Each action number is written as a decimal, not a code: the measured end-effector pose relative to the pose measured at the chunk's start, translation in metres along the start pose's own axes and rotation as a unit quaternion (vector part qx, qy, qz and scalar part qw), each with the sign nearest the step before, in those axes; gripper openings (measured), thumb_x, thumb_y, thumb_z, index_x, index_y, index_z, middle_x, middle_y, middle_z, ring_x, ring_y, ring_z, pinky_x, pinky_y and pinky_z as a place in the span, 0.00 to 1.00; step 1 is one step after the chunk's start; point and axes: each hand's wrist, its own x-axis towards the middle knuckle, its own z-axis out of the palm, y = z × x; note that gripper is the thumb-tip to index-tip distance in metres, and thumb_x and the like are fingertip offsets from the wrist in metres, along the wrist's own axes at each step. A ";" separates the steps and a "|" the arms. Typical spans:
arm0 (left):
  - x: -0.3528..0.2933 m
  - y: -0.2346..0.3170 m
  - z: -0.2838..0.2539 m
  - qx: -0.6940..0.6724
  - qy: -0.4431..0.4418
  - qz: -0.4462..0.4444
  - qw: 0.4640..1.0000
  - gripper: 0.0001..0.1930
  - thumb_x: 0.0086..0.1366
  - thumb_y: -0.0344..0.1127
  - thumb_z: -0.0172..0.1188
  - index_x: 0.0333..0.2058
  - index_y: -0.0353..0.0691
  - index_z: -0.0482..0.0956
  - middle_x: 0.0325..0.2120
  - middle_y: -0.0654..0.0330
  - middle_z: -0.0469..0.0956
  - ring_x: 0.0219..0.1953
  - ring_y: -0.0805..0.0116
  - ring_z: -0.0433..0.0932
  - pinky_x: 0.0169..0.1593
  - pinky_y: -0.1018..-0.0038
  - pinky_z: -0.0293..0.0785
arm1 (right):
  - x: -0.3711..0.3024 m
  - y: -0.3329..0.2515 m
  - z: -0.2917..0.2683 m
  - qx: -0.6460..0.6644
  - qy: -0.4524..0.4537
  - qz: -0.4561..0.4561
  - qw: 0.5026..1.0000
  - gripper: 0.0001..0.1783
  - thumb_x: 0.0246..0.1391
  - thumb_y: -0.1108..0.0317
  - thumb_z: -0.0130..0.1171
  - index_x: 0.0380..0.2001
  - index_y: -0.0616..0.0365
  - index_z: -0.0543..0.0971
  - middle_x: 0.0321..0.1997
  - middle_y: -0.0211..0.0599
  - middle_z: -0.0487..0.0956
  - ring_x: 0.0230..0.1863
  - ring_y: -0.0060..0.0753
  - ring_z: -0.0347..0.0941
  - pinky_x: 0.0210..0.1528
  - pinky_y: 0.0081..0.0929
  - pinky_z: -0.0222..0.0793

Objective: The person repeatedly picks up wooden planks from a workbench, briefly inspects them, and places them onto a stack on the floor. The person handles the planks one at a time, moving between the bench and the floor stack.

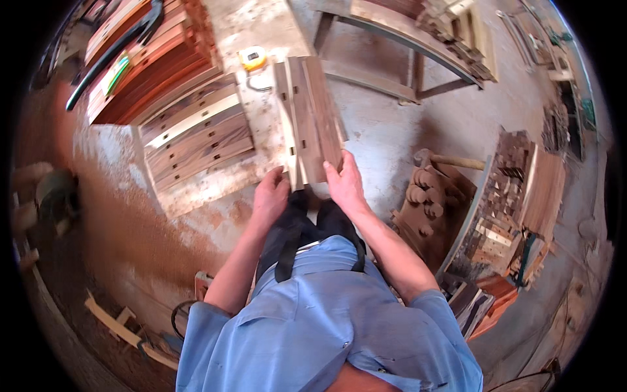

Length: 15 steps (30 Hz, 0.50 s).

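A bundle of long wooden slats (310, 111), mostly dark brown with a pale strip on the left and small square mortises, lies lengthwise along the right side of the workbench. My right hand (346, 183) grips its near right corner, thumb on top and fingers over the side. At the near left corner my left hand (271, 194) is closed with its fingertips against the pale strip. Left of this bundle, a row of mortised slats (199, 127) rests side by side on the bench. A yellow tape measure (253, 57) sits beyond the hands.
The sawdust-marked workbench (196, 199) also bears a stack of reddish boards (176, 52) with a black-handled tool (117, 52) on top. To the right are a metal-framed table (392, 39), a mallet (450, 160) and a cart of wood offcuts (503, 215).
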 end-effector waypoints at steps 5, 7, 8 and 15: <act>-0.004 0.004 -0.030 -0.080 0.076 -0.025 0.994 0.16 0.66 0.35 0.55 0.48 0.31 0.75 0.32 0.58 0.79 0.32 0.69 0.79 0.35 0.76 0.75 | 0.006 -0.031 0.001 -0.167 -0.009 -0.065 0.984 0.27 0.51 0.60 0.62 0.47 0.70 0.67 0.46 0.61 0.70 0.50 0.61 0.69 0.53 0.46 0.67; 0.006 -0.002 -0.053 -0.247 0.109 -0.153 0.951 0.13 0.67 0.38 0.55 0.42 0.34 0.75 0.29 0.60 0.78 0.27 0.71 0.77 0.30 0.77 0.73 | 0.009 -0.024 0.003 -0.196 0.015 -0.122 0.973 0.27 0.49 0.59 0.64 0.45 0.69 0.69 0.45 0.58 0.71 0.48 0.58 0.69 0.50 0.46 0.69; 0.011 -0.002 -0.066 -0.329 0.124 -0.211 0.912 0.12 0.67 0.39 0.55 0.39 0.35 0.76 0.27 0.60 0.77 0.25 0.72 0.76 0.27 0.77 0.72 | 0.010 -0.027 0.002 -0.205 0.008 -0.126 0.971 0.28 0.49 0.58 0.65 0.45 0.69 0.69 0.45 0.57 0.71 0.48 0.58 0.69 0.49 0.46 0.69; 0.051 -0.012 -0.103 -0.410 0.104 -0.216 0.880 0.16 0.68 0.45 0.54 0.38 0.35 0.73 0.26 0.56 0.80 0.21 0.68 0.78 0.22 0.76 0.74 | 0.013 -0.038 -0.012 -0.187 -0.039 -0.087 0.978 0.30 0.53 0.54 0.62 0.50 0.66 0.70 0.47 0.52 0.72 0.49 0.51 0.71 0.47 0.41 0.70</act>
